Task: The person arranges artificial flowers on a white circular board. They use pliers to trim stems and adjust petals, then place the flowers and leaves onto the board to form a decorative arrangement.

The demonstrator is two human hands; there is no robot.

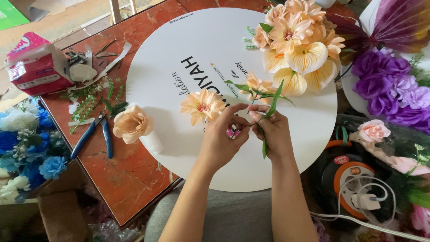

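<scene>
L hand (222, 134): over the near part of the white round board (179, 67), fingers pinched on the low end of the flower stem (265, 117), something small & pink showing under the fingers, can't tell what.
R hand (273, 130): just beside L hand, touching it at the fingertips, clenched round the same stem; green stem end sticks out below the palm.
Flower stem: thin, green w/ long leaves, a small peach bloom at top, held just above the board, tilted up toward the far right.
Board: lies on the red-brown worktop (130, 175), overhangs its near edge; dark lettering on it.
Peach flower (202, 105): loose on board, just left of L hand.
Peach bouquet (298, 45): fixed at board's far-right rim.
Peach rose (131, 123): on worktop at board's left rim.
Blue-handled pliers (96, 134): left of the rose, nr worktop's left edge.
Pink packet (33, 65): far-left corner.
Purple flowers (387, 85): off right of board.
Orange cable reel (354, 179): near right, below worktop level.
</scene>
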